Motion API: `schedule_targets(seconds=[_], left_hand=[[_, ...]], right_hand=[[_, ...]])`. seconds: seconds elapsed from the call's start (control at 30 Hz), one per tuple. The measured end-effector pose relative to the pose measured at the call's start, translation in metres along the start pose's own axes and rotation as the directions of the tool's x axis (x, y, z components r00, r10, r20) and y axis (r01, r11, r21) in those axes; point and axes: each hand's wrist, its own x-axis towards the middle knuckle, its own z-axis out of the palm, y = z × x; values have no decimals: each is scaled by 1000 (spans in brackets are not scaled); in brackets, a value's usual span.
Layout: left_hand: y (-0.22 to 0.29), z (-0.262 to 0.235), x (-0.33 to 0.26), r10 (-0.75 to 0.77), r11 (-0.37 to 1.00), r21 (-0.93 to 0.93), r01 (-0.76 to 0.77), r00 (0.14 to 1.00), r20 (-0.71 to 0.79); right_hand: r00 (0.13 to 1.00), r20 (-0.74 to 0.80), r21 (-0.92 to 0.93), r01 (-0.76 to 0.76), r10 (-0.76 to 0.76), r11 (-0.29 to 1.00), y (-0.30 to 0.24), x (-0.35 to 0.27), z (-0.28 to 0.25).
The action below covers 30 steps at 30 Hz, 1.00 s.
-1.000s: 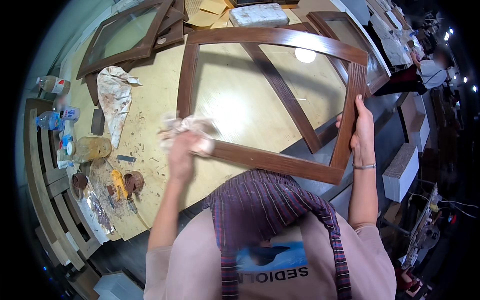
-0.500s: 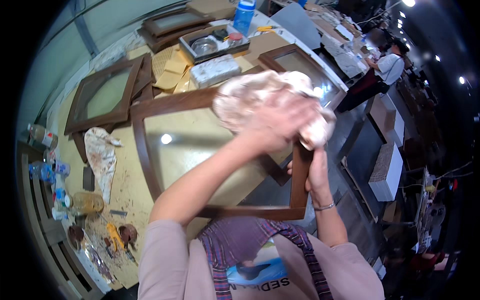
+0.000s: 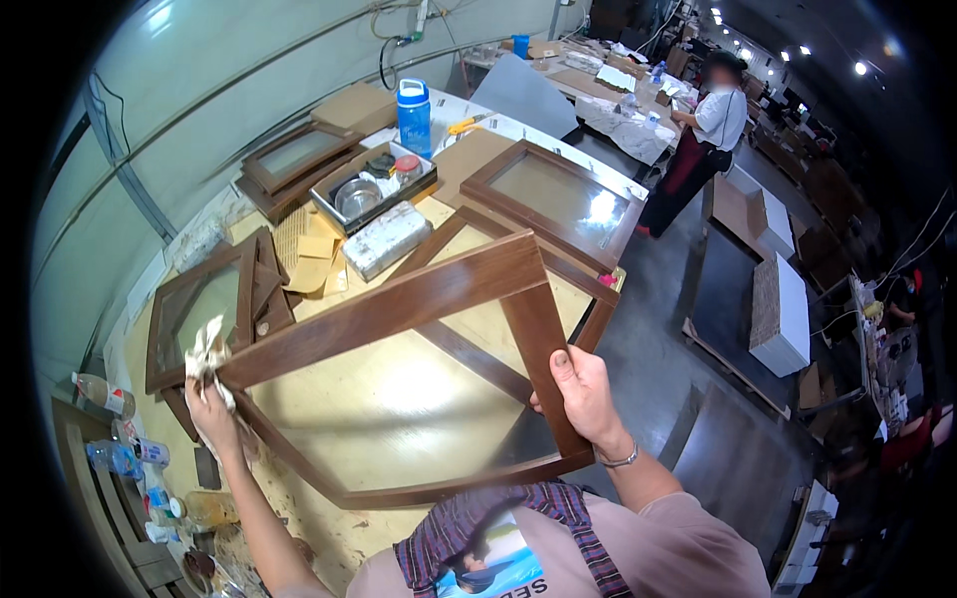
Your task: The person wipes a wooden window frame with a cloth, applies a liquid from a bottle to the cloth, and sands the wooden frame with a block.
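A brown wooden frame [image 3: 389, 311] is held tilted above the table, its far rail raised. My right hand [image 3: 590, 397] grips its right-hand rail, thumb on top and fingers around the edge. At the opposite end, my left hand [image 3: 211, 417] pinches a whitish, stained cloth [image 3: 207, 357] against the frame's left corner. A pale, see-through area fills the frame's middle, with the tabletop showing through. Beneath it, part of another wooden frame [image 3: 477, 361] shows.
Glazed wooden frames lie at the left [image 3: 204, 299] and far right [image 3: 553, 194]. Behind the held frame are a plastic-wrapped block [image 3: 387, 241], an open box [image 3: 377, 184] and a blue bottle [image 3: 414, 120]. Several bottles [image 3: 112, 458] line the left edge. Another person [image 3: 710, 130] stands beyond.
My left hand has carried the cloth from the frame's right far corner to its left corner. My right hand still holds the right-hand rail. The view has shifted, showing more wall.
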Motion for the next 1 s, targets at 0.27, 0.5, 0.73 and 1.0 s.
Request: schedule_targets(seconds=[0.27,0.5,0.73,1.0], left_hand=[[123,13,-6,74,795,-603,-62,997,-5],[343,120,-21,830,553,-348,-757,465,308],[379,152,15,398,887,-462,-25,549,735],[336,98,35,141,938,58,-341,531,836]], right_hand=[[995,3,-106,104,-105,989,2,-4,-3],[992,5,-114,129,-129,985,-2,-7,-1],[982,-14,-76,189,-191,979,7,-24,-10],[973,43,31,226,-227,974,20,-32,-24]])
